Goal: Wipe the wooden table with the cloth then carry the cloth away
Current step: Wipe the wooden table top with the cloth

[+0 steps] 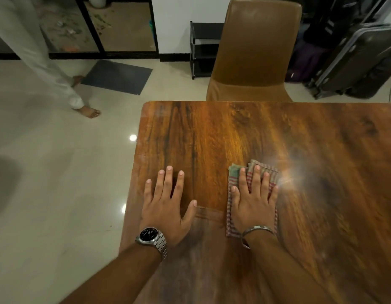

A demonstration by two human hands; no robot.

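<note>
Pale glossy floor tiles [58,183] fill the left of our view, with two small light reflections near the table edge. Far left: another person's legs in loose white trousers [34,51], one bare foot [89,111] flat on the tiles. Just right of that, a dark grey mat [117,76] lies before a black-framed glass door [98,27].

Wooden table [234,132]: dark grained top, rounded far-left corner, running out of frame to the right.

Our left hand [168,207] lies palm down on the bare wood near the table's left edge, fingers spread and flat, nothing under it or in it. Steel wristwatch [151,238] with a dark dial on that wrist.

Our right hand [254,202] sits just beside it, palm down on the cloth [234,178], fingers extended and slightly apart, pressing rather than gripping. The cloth is folded, red-and-pale striped with a greenish patch at its far-left corner; it lies flat on the table and shows beyond the fingertips and along the left of the hand. Metal bangle [257,230] on this wrist. Wood to the right is blurred; possibly a damp sheen there, we cannot tell.

Beyond the far edge stands a tan leather chair [256,49], a low black rack [203,49] behind it, and dark suitcases [355,55] at the far right
</note>
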